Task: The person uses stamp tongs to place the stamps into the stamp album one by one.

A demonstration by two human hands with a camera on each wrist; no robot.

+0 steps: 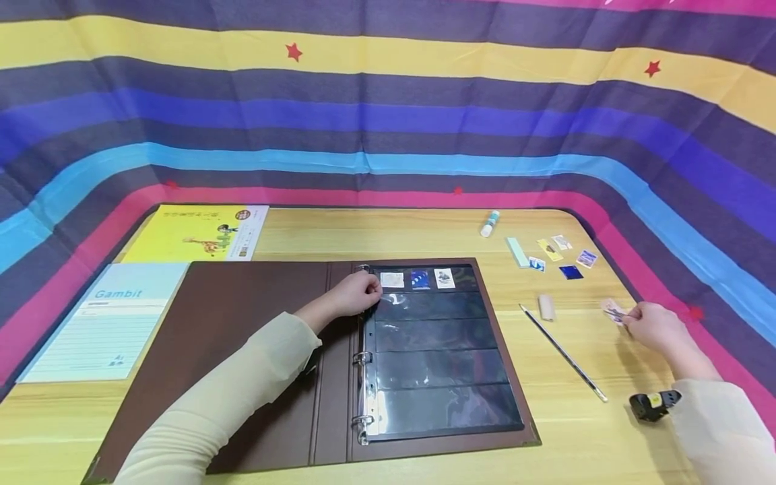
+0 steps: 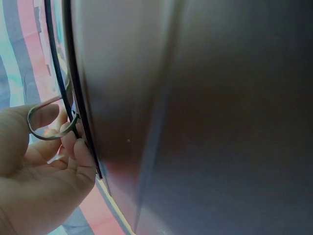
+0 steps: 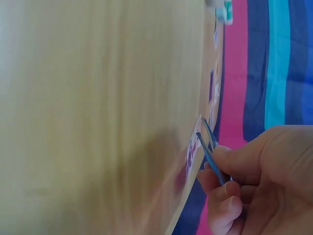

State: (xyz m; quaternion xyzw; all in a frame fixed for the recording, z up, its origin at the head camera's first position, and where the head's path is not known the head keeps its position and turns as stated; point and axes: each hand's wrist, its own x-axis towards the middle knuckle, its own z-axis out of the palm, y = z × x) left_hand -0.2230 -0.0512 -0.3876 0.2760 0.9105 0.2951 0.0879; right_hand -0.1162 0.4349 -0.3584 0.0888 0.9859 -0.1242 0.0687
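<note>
A brown ring binder (image 1: 273, 296) lies spread on the table, with a black stamp page (image 1: 436, 370) of clear pockets on its right side. Three stamps (image 1: 421, 279) sit in the top row. My left hand (image 1: 354, 294) is at the page's upper left, thumb and fingertips pinching the edge of a clear pocket strip (image 1: 388, 298), beside a metal ring (image 2: 36, 128). At the table's right edge my right hand (image 1: 657, 333) holds tweezers (image 3: 210, 159). Their slightly parted tips are at a pale stamp (image 3: 191, 152); whether they grip it, I cannot tell.
More loose stamps (image 1: 571, 272) lie at the back right, near a pale green strip (image 1: 517, 252) and a glue stick (image 1: 490, 223). A pencil (image 1: 564, 353), a beige eraser-like block (image 1: 546, 307) and a small black device (image 1: 653, 405) are nearer. Notebooks (image 1: 103, 323) lie left.
</note>
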